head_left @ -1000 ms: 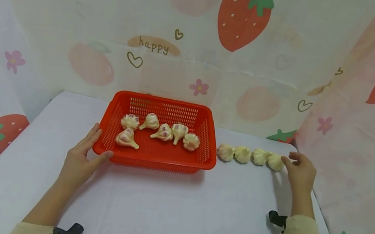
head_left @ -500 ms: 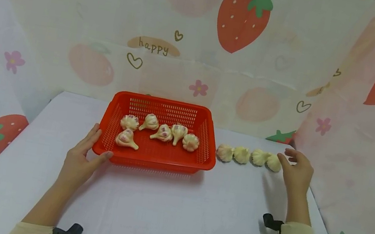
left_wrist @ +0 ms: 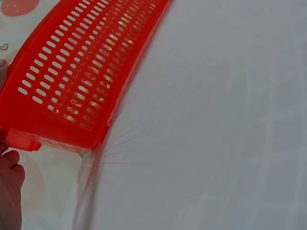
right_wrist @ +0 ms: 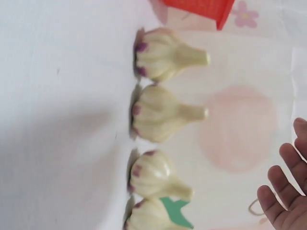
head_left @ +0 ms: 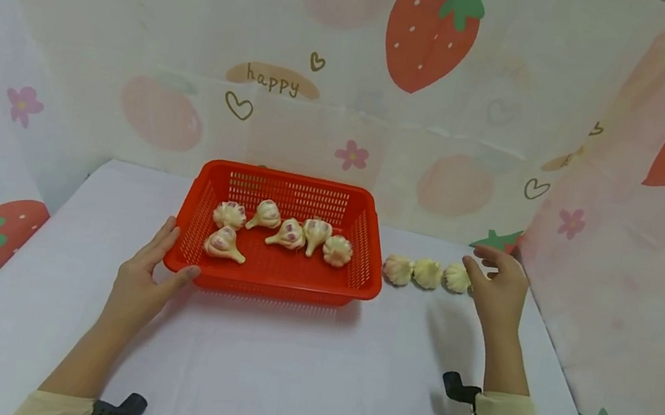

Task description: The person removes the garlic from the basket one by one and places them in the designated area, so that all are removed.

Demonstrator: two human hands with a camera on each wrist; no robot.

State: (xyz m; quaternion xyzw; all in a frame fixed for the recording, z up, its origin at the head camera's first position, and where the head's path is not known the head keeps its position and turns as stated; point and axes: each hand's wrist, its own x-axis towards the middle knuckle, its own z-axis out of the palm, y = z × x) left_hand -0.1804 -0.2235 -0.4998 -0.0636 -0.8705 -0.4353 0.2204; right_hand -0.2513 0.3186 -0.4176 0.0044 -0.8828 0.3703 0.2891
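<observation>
My left hand (head_left: 136, 288) holds the red plastic basket (head_left: 272, 284) at its near left corner, thumb on the front rim and fingers along the left side. The left wrist view shows fingertips (left_wrist: 12, 163) by the basket's end lip. Several garlic bulbs (head_left: 223, 244) lie inside, stems in differing directions. To the right of the basket, several more garlic bulbs (head_left: 427, 274) form a row, standing stem up in the right wrist view. Over the right end of that row is my right hand (head_left: 501, 293), loosely bent and holding nothing; it covers most of the last bulb.
A white cloth (head_left: 302, 380) covers the table. Behind it and at both sides hang sheets printed with strawberries (head_left: 434, 29). Black wrist mounts (head_left: 119, 411) stick out from both sleeves.
My right hand has moved left from beside the last bulb to over the row's right end. My left hand, the basket and the bulbs have stayed put.
</observation>
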